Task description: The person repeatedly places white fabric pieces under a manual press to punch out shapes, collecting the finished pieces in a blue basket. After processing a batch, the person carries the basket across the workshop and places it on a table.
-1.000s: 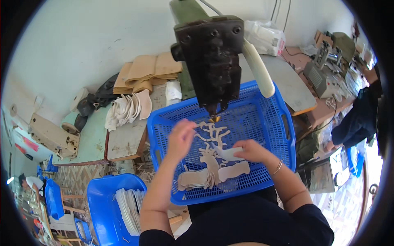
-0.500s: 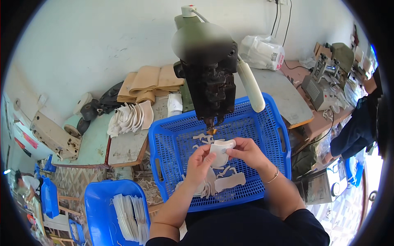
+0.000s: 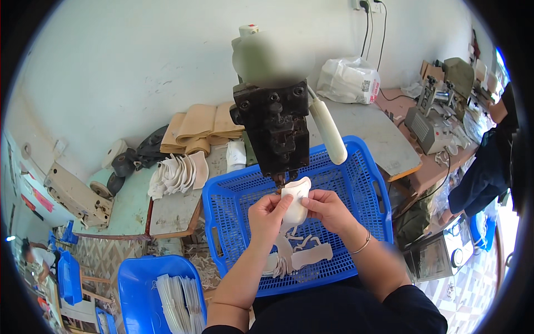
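A cream-white, curved fabric piece (image 3: 296, 205) is pinched between my two hands, its upper edge close to the tip of a black machine head (image 3: 272, 125). My left hand (image 3: 268, 216) grips its left edge with thumb and fingers. On its right edge, my right hand (image 3: 329, 210) does the same. Beneath my hands is a blue perforated basket (image 3: 357, 234) holding a bundle of flat cream pieces (image 3: 311, 255) and narrow white offcuts. Whether the piece touches the machine's tip I cannot tell.
A white lever handle (image 3: 329, 132) hangs to the machine's right. On the left table lie stacked curved white pieces (image 3: 177, 173) and folded tan sheets (image 3: 196, 129). A blue tub (image 3: 133, 284) with white strips stands lower left. Another person (image 3: 483, 167) stands at the far right.
Both hands have raised the fabric piece slightly and brought it nearer the machine's tip. The piece is turned and now looks more bent. The whole view has tilted a little.
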{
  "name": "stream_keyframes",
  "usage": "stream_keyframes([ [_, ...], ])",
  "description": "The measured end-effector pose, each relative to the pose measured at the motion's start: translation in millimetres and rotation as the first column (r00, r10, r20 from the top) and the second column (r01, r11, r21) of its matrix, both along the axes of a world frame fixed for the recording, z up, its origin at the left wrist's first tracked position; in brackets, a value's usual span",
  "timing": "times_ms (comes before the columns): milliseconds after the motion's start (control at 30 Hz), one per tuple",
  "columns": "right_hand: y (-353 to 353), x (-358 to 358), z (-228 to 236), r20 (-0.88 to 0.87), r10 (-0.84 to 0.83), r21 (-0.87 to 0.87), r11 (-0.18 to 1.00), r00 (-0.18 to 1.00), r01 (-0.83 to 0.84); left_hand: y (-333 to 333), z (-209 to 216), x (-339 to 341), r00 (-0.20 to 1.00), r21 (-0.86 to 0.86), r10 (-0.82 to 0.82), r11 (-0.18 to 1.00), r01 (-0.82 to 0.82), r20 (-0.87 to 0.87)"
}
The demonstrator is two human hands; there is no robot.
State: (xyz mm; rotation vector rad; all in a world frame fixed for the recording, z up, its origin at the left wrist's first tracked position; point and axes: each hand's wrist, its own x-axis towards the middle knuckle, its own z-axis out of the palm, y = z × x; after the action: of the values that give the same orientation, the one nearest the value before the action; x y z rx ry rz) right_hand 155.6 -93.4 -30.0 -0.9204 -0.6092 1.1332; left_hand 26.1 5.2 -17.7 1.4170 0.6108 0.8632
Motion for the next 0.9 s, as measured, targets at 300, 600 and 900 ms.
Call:
stream_keyframes([
  [300, 5.1, -0.4, -0.7, 0.074, -0.022, 0.0, 1.0, 0.997, 0.023, -2.1, -1.3, -0.5, 0.998, -0.071, 0.039, 0.997, -0.036, 0.051],
  [600, 16.5, -16.8, 4.1, 0.178, -0.07, 0.061, 0.996, 0.981, 0.06, 7.8, -4.0, -11.7, 0.988, -0.038, 0.056, 0.998, -0.051, 0.142],
  [900, 25.5, -29.1, 3.9, 0.319, -0.062, -0.017, 0.997, 0.946, 0.071, 17.3, -13.0, -25.4, 0.981, -0.07, 0.07, 0.996, -0.058, 0.183],
])
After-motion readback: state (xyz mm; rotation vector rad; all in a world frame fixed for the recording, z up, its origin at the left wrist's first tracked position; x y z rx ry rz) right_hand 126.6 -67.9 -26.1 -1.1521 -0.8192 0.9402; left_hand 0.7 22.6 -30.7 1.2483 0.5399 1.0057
